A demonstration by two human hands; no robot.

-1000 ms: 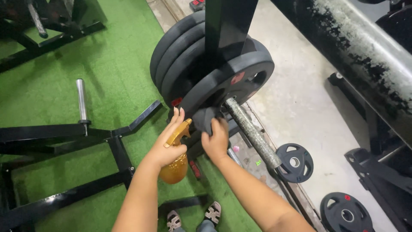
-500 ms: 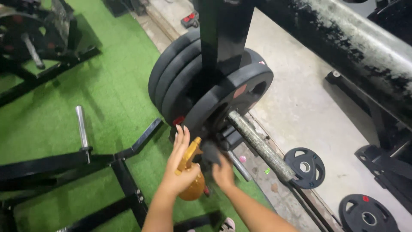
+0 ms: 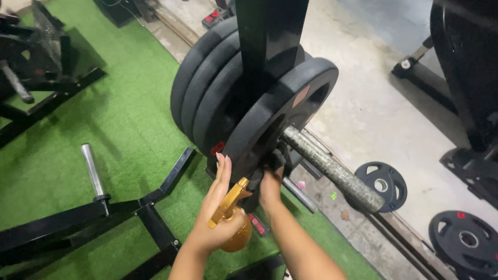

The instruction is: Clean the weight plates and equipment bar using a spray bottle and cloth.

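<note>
Item 1, far left, at about nine o'clock: black steel frame [image 3: 62,228] on green turf [image 3: 119,114], with a bare chrome peg [image 3: 91,170] rising from it toward eleven o'clock.

Item 2, lower centre, at about six o'clock: left hand [image 3: 215,218], palm wrapped round a gold spray bottle [image 3: 236,231]; the fingers are stretched out straight and held together, pointing to twelve o'clock, tips near the lower rim of the front plate. The bottle's gold trigger head [image 3: 234,196] points to one o'clock.

Item 3, just right of the bottle: right hand [image 3: 271,184], closed round a dark cloth [image 3: 277,158] and pressing it against the face of the front plate, beside the sleeve.

Item 4, centre to twelve o'clock: four black weight plates [image 3: 207,93] stacked on a worn, speckled bar sleeve [image 3: 332,168], partly hidden behind a black upright post [image 3: 270,46]. The sleeve runs out toward four o'clock.

Item 5, right, at three to four o'clock: two small black plates lying flat on the concrete floor [image 3: 373,114], one [image 3: 384,185] near the sleeve's end, another [image 3: 467,241] well apart at the lower corner.
</note>
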